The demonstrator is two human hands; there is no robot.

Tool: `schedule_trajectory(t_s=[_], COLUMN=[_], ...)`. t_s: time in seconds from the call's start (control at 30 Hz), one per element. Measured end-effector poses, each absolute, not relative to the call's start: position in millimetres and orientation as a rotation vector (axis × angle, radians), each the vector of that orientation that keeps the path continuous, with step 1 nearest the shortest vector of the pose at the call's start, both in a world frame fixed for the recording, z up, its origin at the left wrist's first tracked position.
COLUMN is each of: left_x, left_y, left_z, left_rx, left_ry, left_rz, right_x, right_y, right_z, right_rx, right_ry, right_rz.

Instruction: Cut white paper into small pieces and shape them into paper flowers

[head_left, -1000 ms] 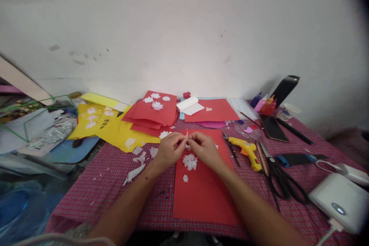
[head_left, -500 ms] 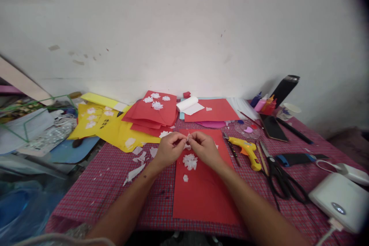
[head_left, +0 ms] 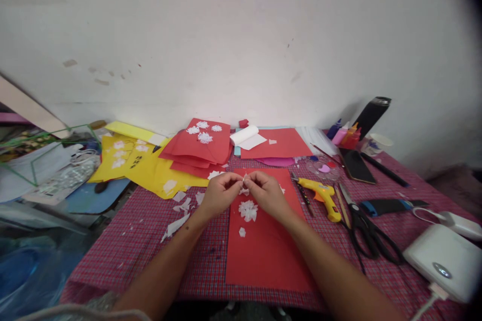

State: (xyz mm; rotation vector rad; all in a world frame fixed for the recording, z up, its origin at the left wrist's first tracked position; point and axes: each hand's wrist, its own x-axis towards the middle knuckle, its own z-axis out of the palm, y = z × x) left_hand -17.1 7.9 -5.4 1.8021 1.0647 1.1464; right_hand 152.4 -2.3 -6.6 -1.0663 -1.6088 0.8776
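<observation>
Above the upper part of a red paper sheet (head_left: 269, 256), my left hand (head_left: 221, 193) and my right hand (head_left: 266, 191) meet fingertip to fingertip. Both pinch a small white piece of paper (head_left: 244, 177), mostly hidden by the fingers. Just below them a crumpled white paper flower (head_left: 248, 210) lies on the red sheet. Nearer to me is a small cut white paper piece (head_left: 242, 232). More white bits show partly behind my hands.
Right of the sheet lie a yellow glue gun (head_left: 320, 194), black scissors (head_left: 371, 235), a utility knife (head_left: 391, 206) and a white power bank (head_left: 444, 261). White paper scraps (head_left: 184, 205) lie left. Behind are stacked red papers (head_left: 198, 153), a white paper roll (head_left: 244, 136) and a black bottle (head_left: 373, 115).
Almost nothing differs. Both hands stay pinched together over the red sheet, with only a slight shift of the fingers and of the whole view.
</observation>
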Motion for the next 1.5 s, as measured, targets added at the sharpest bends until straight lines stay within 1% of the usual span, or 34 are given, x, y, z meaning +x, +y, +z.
schedule_trajectory(t_s=[0.7,1.0,1.5], left_x=[-17.7,-17.3,-17.1], left_y=[11.0,9.8,10.0], left_z=[-5.1,-2.8,-2.6], left_rx=[1.715,1.649,1.634], left_ry=[1.015,0.946,0.951], left_rz=[1.117,1.11,1.117], right_x=[150.9,149.5,148.8], right_y=[-5.2,-6.5,-6.6], right_z=[-3.5,-3.7,-4.1], right_rx=[-1.085,-1.098,-1.102], right_ry=[-1.571,-1.622,-1.623], right_rz=[0.923,0.819,0.809])
